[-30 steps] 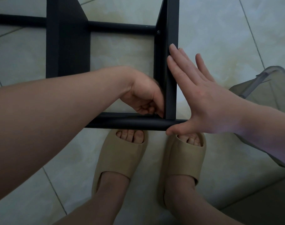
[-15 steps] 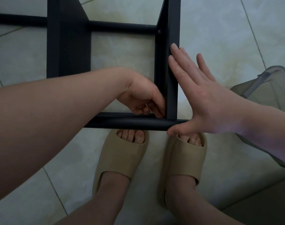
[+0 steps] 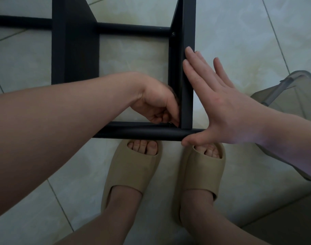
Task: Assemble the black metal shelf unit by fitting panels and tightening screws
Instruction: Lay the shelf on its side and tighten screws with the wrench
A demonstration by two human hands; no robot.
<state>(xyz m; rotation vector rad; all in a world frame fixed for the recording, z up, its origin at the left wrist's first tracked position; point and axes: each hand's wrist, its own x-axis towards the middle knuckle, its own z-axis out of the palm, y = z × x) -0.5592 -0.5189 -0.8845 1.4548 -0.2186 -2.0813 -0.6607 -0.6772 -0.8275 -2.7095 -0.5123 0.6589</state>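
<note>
At frame centre, left hand [image 3: 158,106] fingers pinch something tiny at the panel [image 3: 186,82]–tube [image 3: 142,132] corner; right hand [image 3: 220,106], fingers spread flat, braces it. Best hold the panel square while turning.

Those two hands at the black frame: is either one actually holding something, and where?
The right hand grips nothing; it lies flat against the outer face of the upright panel. The left hand pinches something small at the inner corner, probably a screw, too hidden to tell.

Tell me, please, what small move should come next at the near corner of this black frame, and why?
Probably keep turning the screw with the left hand, whose fingers pinch something small where the upright panel meets the near tube. The right hand, flat against the panel, should keep bracing.
</note>
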